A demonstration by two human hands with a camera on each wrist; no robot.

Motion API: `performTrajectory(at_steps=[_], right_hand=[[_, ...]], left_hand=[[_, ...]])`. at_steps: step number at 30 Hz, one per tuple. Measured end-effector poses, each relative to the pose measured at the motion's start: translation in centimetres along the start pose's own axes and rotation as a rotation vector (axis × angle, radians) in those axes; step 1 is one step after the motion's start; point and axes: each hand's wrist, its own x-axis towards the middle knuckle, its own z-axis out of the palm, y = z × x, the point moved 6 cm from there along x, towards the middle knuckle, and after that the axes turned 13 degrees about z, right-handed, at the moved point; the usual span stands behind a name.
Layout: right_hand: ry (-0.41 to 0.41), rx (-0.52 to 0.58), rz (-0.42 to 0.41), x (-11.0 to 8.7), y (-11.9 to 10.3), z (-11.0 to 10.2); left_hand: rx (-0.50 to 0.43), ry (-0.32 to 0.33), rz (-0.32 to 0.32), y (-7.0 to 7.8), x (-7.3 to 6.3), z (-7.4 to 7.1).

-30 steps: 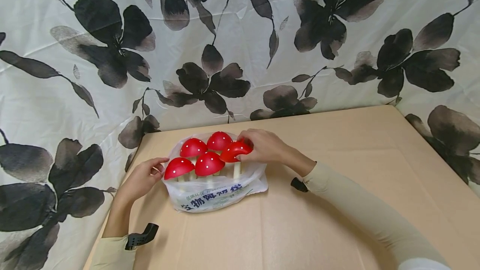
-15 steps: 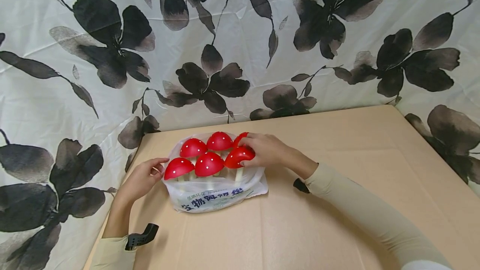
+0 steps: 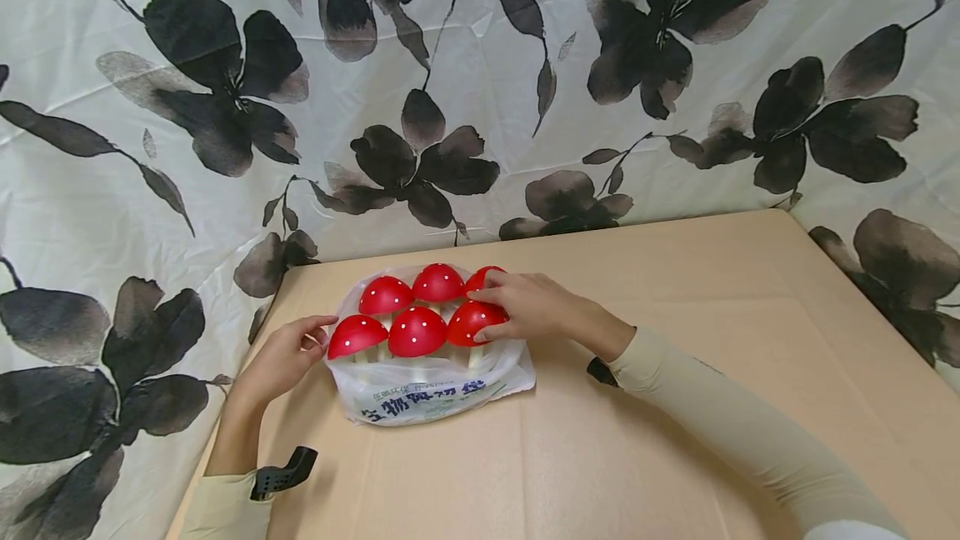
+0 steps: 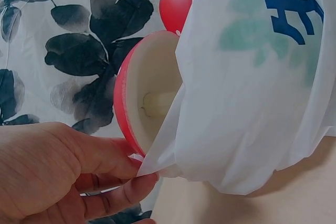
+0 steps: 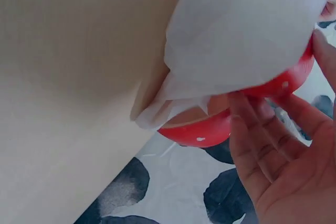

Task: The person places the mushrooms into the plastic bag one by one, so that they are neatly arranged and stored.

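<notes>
Several toy mushrooms with red, white-dotted caps and pale stems stand in a white plastic bag with blue print. My right hand holds the front right mushroom by its cap, thumb at the near side and fingers over the far side. Behind it, the back right mushroom is partly covered by those fingers. At the bag's left edge, my left hand pinches a corner of the plastic between thumb and finger, beside the front left mushroom. Most stems are hidden by the bag.
The bag rests on a light tan table near its back edge. A white cloth with dark flowers hangs behind the table and down its left side. Black straps sit at the sleeve cuffs.
My right hand has brought the front right mushroom down and slightly toward me, level with the front row. The back right mushroom has come into view. My left hand stays in place.
</notes>
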Motion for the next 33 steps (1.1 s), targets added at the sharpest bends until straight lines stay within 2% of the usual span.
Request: performTrajectory(at_steps=[5,11,16,21,27,33], right_hand=[[0.020,0.148,0.029,0.2,0.7,-0.5],[-0.017,0.177,0.014,0.0,1.2,-0.5],[-0.041,0.250,0.020,-0.5,2.2,-0.8],[-0.053,0.269,0.021,-0.8,2.9,-0.8],[-0.048,0.255,0.003,-1.4,3.3,-1.1],[-0.039,0.261,0.001,-2.4,3.7,-1.8]], left_hand=[[-0.001,0.003,0.002,0.1,-0.1,0.1],[-0.013,0.007,0.008,0.3,-0.1,0.1],[-0.009,0.016,0.029,0.5,0.1,0.1],[0.021,0.022,0.048,0.8,0.5,-0.5],[0.021,0.033,0.024,1.1,0.6,-1.7],[0.036,0.057,0.032,2.3,0.7,-2.6]])
